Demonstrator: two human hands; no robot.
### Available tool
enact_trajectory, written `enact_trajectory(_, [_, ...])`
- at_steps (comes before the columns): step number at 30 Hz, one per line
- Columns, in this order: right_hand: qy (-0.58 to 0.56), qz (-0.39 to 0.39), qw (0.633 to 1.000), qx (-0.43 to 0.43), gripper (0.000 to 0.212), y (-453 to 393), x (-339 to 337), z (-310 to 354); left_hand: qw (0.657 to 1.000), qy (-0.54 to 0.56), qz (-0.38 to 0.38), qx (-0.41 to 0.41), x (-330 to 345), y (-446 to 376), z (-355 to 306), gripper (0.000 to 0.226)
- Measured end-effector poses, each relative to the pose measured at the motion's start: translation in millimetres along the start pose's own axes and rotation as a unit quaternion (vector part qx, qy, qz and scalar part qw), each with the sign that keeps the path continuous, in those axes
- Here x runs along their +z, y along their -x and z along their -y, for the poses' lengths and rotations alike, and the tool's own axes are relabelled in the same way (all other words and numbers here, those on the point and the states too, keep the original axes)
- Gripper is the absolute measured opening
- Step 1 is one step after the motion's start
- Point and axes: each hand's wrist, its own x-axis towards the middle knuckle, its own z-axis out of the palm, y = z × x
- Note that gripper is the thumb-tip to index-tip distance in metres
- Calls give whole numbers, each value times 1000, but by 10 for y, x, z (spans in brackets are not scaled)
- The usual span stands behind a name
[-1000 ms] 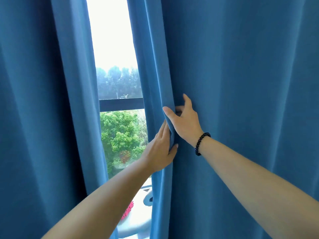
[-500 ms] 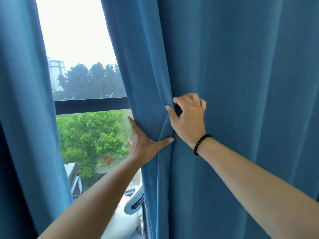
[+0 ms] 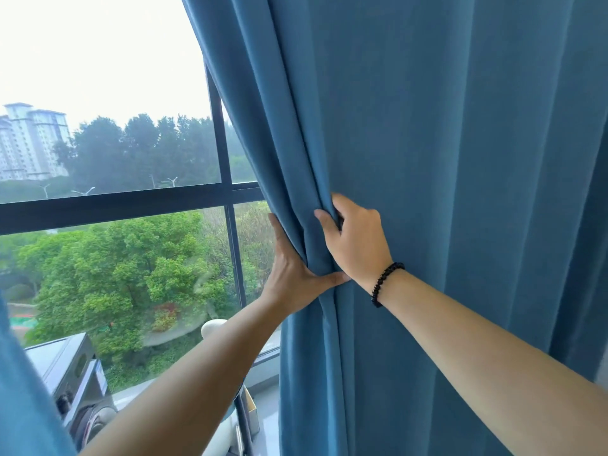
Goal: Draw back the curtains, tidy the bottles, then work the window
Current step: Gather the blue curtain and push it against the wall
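A blue right-hand curtain (image 3: 444, 192) fills the right two thirds of the view, its left edge bunched into folds. My right hand (image 3: 357, 240), with a black bead bracelet on the wrist, grips those folds from the right. My left hand (image 3: 294, 274) clasps the same bunched edge from the left, thumb across the front. A sliver of the left curtain (image 3: 23, 399) shows at the bottom left. The window (image 3: 227, 195) with dark frame bars is uncovered on the left. No bottles are visible.
On the sill below the window sit a dark grey boxy appliance (image 3: 70, 373) at left and white rounded objects (image 3: 214, 327) partly hidden behind my left forearm. Trees and tall buildings lie outside the glass.
Both hands have carried the right curtain's edge to the right, uncovering much more glass and a vertical frame bar. The left curtain has slid almost out of view.
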Motion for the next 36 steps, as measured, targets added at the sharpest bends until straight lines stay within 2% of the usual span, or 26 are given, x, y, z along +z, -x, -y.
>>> enact_trajectory(1, [10,9,1000,-6,14,7,-31,-47,1000,2,3,19,82,-38,-43,158])
enact_trajectory(2, [19,27,999,-1,19,10,-61,-68,1000,-5,3,30,165,-81,-80,149])
enact_trajectory(3, [18,46,999,15,45,21,-64,-123,999,-20,3,41,250,-116,-118,140])
enact_trajectory(5, [29,34,998,37,77,16,-124,-227,996,-60,6,60,463,-219,-177,125])
enact_trajectory(8, [122,-6,989,78,110,-30,-245,-422,992,-111,9,59,764,-368,-210,111])
enact_trajectory(10, [129,-10,984,123,124,-117,-335,-580,993,-107,-8,43,893,-430,-266,99])
enact_trajectory(14, [78,10,982,175,136,-266,-519,-944,994,-103,-8,18,1137,-566,-426,100])
enact_trajectory(20, [-12,57,973,222,142,-445,-639,-1354,990,-129,2,50,1458,-743,-607,98])
enact_trajectory(24, [-12,84,968,236,135,-487,-664,-1607,990,-106,21,85,1697,-739,-540,94])
enact_trajectory(27, [-38,73,972,222,126,-504,-664,-1804,989,-105,42,92,1906,-705,-491,97])
enact_trajectory(29, [-29,67,975,208,100,-528,-693,-1893,988,-104,62,98,2028,-696,-496,97])
enact_trajectory(31, [10,46,985,168,54,-556,-718,-1997,984,-107,82,113,2158,-719,-502,95])
enact_trajectory(32, [27,37,988,149,38,-562,-731,-2059,982,-109,91,123,2239,-743,-501,93])
enact_trajectory(34, [41,23,991,127,26,-570,-754,-2171,978,-121,104,137,2403,-766,-482,93])
enact_trajectory(36, [50,7,991,121,35,-592,-791,-2302,973,-134,114,150,2589,-796,-440,93])
